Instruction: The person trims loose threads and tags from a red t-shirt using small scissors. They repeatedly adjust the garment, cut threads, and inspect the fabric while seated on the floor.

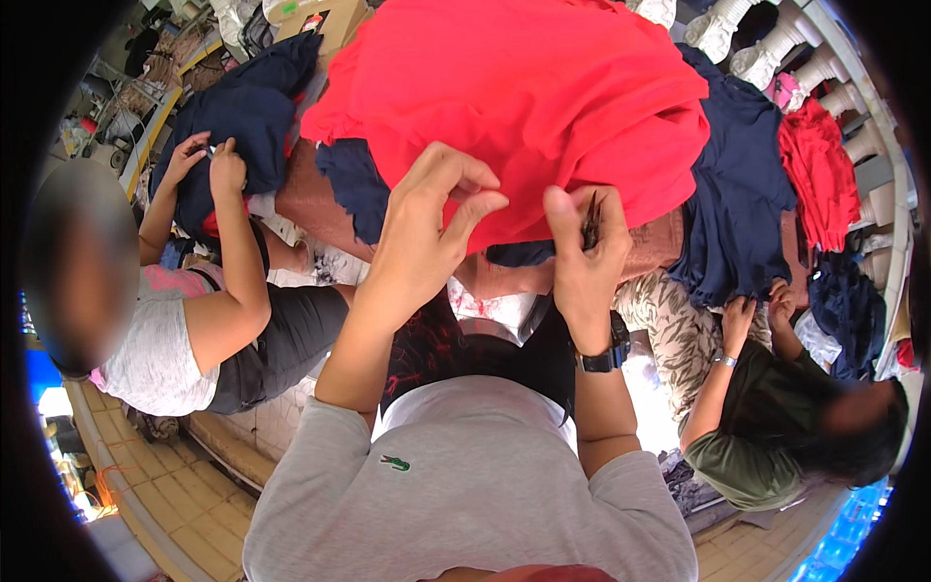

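A large bright red garment (524, 87) lies heaped in front of me, its folds hanging toward my lap. My left hand (427, 218) is raised over its near edge, with the fingers curled and a small gap between thumb and forefinger. I see nothing in that gap. In my right hand (592, 257), near the lower edge of the red cloth, is a small pair of dark thread snips (591, 225). The fingers wrap round them and the thumb points up beside them. The snips are partly hidden by my fingers.
Navy garments (735, 175) lie on the brown-covered surface (320, 209). At left, a person (223, 320) handles a navy garment; at right, another person (756, 407) holds a navy hem. White balusters (776, 48) and a second red garment (819, 175) stand beyond, far right.
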A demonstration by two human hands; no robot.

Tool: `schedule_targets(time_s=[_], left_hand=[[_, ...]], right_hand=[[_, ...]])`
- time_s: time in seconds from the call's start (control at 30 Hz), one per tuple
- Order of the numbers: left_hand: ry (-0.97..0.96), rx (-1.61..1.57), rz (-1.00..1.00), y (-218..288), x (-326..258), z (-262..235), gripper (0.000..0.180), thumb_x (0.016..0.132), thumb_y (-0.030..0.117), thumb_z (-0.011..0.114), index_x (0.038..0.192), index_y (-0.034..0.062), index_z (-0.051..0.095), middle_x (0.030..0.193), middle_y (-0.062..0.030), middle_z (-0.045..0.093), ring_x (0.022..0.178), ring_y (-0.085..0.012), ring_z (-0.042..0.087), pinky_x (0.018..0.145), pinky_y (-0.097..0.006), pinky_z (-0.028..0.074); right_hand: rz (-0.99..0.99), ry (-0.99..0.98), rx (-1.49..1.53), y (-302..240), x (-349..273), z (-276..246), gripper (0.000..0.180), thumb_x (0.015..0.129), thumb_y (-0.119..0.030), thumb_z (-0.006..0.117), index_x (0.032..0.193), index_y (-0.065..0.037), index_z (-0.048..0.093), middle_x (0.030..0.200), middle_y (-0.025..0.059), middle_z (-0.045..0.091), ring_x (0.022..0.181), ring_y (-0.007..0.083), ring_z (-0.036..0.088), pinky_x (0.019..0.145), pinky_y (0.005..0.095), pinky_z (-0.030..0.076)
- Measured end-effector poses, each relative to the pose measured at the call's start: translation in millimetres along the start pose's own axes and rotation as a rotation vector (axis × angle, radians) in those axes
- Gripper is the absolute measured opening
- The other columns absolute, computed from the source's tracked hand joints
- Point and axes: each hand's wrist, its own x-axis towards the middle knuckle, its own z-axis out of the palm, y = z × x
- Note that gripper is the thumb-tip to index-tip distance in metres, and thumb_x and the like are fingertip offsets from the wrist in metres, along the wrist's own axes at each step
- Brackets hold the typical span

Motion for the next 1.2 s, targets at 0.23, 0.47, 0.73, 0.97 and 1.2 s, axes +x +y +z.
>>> schedule_targets(time_s=[0.23,0.47,0.73,0.97,1.2], left_hand=[[0.192,0.008,-0.015,-19,7,43,0.021,0.086,-0.001,0.073,0.103,-0.0042,0.061,0.093,-0.01,0.062,0.081,-0.0163,0.065,0.074,-0.029,0.053],[0.268,-0.11,-0.039,-28,3,56,0.012,0.087,0.0,0.073,0.094,-0.0032,0.064,0.089,-0.0073,0.063,0.08,-0.0126,0.064,0.073,-0.028,0.053],[0.19,-0.252,-0.181,-37,1,54,0.011,0.097,0.005,0.063,0.104,-0.0025,0.06,0.091,-0.0055,0.062,0.082,-0.0095,0.06,0.076,-0.025,0.05],[0.261,-0.2,-0.126,-17,-1,56,0.01,0.094,0.004,0.068,0.1,-0.003,0.066,0.092,-0.0065,0.067,0.083,-0.0105,0.064,0.076,-0.025,0.053],[0.18,-0.477,-0.337,-26,6,51,0.006,0.088,0.003,0.074,0.089,-0.0019,0.071,0.086,-0.0057,0.068,0.078,-0.0086,0.064,0.07,-0.023,0.051]], right_hand=[[0.138,-0.078,0.187,24,11,20,0.036,0.094,-0.018,0.071,0.069,-0.003,0.05,0.057,-0.0066,0.036,0.05,0.0048,0.027,0.045,0.0272,0.022],[0.436,-0.28,0.624,22,1,12,0.025,0.104,-0.019,0.056,0.081,-0.015,0.047,0.058,-0.0088,0.034,0.048,0.0014,0.028,0.044,0.0222,0.019],[0.428,-0.347,0.69,36,-2,-1,0.024,0.105,-0.021,0.055,0.084,-0.014,0.046,0.059,-0.0083,0.034,0.048,0.0016,0.028,0.044,0.0219,0.02],[0.484,-0.348,0.68,26,-5,-3,0.025,0.105,-0.019,0.055,0.082,-0.015,0.047,0.057,-0.0078,0.033,0.047,0.0024,0.029,0.044,0.0221,0.02],[0.38,-0.321,0.587,30,-10,-2,0.014,0.104,-0.021,0.057,0.104,-0.007,0.058,0.065,-0.0097,0.039,0.053,-0.0009,0.03,0.046,0.0198,0.021]])
